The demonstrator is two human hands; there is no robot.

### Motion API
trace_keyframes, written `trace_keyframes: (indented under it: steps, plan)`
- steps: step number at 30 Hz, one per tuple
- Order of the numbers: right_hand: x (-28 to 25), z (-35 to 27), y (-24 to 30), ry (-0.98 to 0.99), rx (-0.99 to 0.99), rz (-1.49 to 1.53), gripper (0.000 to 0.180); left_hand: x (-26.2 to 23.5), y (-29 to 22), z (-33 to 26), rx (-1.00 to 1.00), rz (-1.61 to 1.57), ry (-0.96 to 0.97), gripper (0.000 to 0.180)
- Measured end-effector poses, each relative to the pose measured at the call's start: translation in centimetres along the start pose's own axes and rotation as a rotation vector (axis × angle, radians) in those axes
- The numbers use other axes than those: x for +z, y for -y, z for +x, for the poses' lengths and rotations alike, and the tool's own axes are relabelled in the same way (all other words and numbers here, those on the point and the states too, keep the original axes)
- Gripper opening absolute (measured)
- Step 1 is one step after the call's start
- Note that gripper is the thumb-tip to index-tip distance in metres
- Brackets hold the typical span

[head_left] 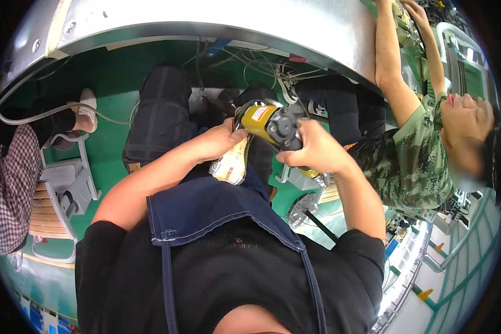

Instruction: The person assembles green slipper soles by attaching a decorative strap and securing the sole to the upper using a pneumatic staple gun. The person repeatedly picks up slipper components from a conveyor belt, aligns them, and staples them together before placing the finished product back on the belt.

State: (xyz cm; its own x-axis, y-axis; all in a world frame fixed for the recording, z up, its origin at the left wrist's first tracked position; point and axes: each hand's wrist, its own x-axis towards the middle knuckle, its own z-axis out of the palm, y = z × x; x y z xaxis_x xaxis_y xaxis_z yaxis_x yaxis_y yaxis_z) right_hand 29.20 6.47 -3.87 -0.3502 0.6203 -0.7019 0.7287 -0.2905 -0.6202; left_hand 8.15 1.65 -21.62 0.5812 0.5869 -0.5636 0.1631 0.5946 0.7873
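In front of my chest I hold a yellow and dark grey power tool (260, 118) tilted across both hands. My right hand (317, 147) is closed round its dark end, beside a round grey cap, and a brass-coloured part sticks out below the fist. At the tool's other end, my left hand (224, 139) is closed with the thumb pressed along it; most of its fingers are hidden. Just below that hand, close to my lap, is a pale yellow and white printed piece (231, 164). I cannot make out whether it belongs to the tool.
A silver metal bench (206, 14) curves across the far side, with loose cables (261, 64) beneath. At right, a co-worker in a camouflage shirt (420, 161) reaches over it. Left stands a slatted stool (47, 209) beside a person in checked clothing (14, 183). A fan (303, 210) sits by my right elbow.
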Motion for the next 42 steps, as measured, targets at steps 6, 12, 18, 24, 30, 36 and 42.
trace_keyframes:
  steps: [6,12,18,24,30,36,42]
  plan:
    - [-0.1,0.5,-1.2,0.162,0.137,0.006,0.042,-0.9,-0.4,0.1,-0.005,0.024,0.117,0.071]
    - [-1.4,1.0,0.5,0.258,0.215,-0.097,0.044,-1.3,-1.2,-0.1,-0.022,-0.05,0.184,0.08]
    - [-2.6,-0.1,1.4,0.052,0.035,-0.122,0.046,-1.6,-1.6,-0.5,-0.05,-0.066,0.211,0.09]
    - [-8.6,-1.4,6.4,-0.492,-0.259,-0.283,0.041,-1.5,-0.1,0.6,-0.051,-0.206,0.223,0.092]
    - [-12.3,7.0,11.5,-0.913,-0.155,-0.82,0.062,-1.1,0.1,0.9,-0.054,-0.4,0.221,0.077]
    - [-14.1,14.0,9.3,-1.284,-0.517,-1.182,0.028,-0.5,0.0,1.4,-0.129,-0.532,0.246,0.073]
    - [-10.6,16.8,8.6,-0.945,-0.911,-1.078,0.019,0.7,-0.7,1.5,-0.198,-0.652,0.143,0.06]
